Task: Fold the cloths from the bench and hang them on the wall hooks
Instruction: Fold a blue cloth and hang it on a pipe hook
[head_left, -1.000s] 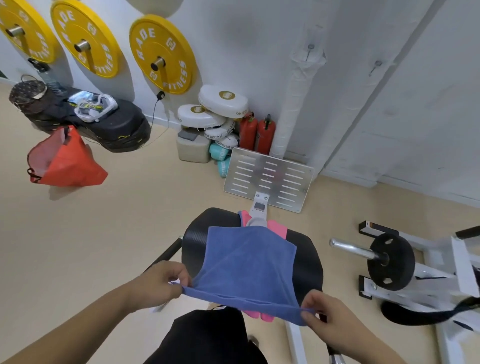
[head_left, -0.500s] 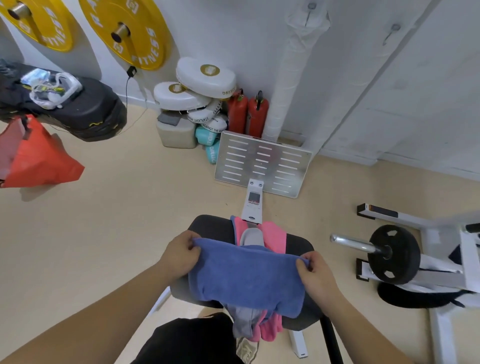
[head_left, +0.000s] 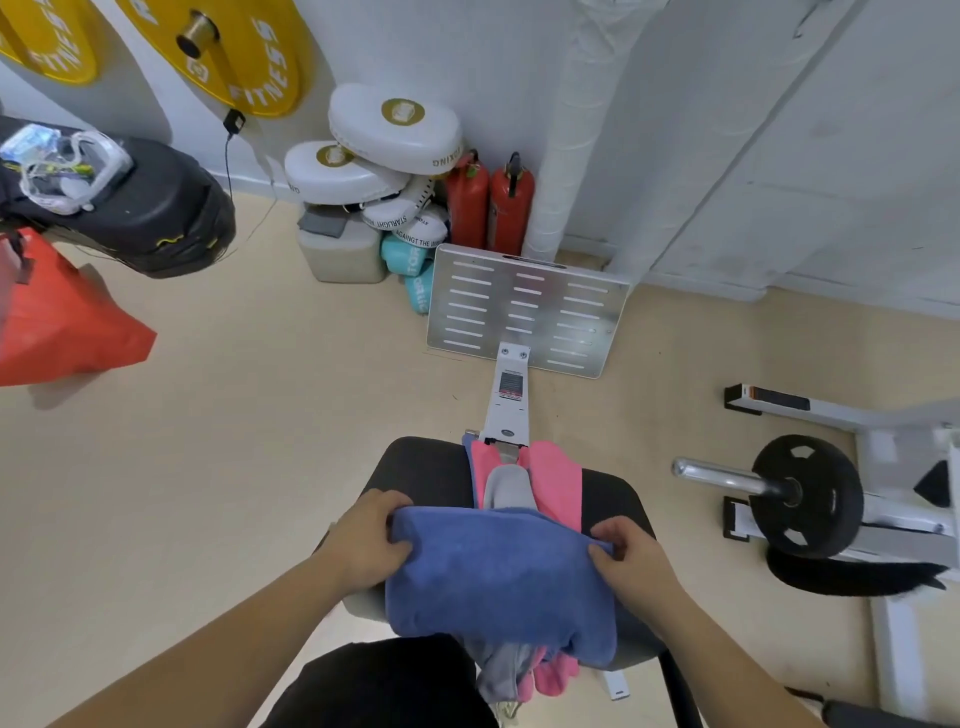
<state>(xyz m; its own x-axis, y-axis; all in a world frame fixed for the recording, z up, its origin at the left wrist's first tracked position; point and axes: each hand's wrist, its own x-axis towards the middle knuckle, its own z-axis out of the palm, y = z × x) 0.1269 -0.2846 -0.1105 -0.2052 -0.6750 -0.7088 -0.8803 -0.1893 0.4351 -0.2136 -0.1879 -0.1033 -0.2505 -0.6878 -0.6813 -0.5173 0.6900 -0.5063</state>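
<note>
A blue cloth (head_left: 498, 577) lies folded over on the black padded bench (head_left: 421, 467). My left hand (head_left: 366, 540) grips its left edge and my right hand (head_left: 623, 564) pinches its right edge. Under it lie a pink cloth (head_left: 558, 478) and a grey cloth (head_left: 509, 486), whose ends hang off the near side of the bench. A wall hook (head_left: 802, 21) shows at the top right on the white wall.
A metal footplate (head_left: 524, 306) stands beyond the bench. Two red extinguishers (head_left: 491, 200) and white boxing pads (head_left: 395, 127) sit by the wall. A barbell plate on a white rack (head_left: 805, 496) is right; an orange bag (head_left: 57, 322) hangs left.
Both hands carried the near edge of the blue cloth forward, folding it in half on the bench. The view tilted down and closer to the bench.
</note>
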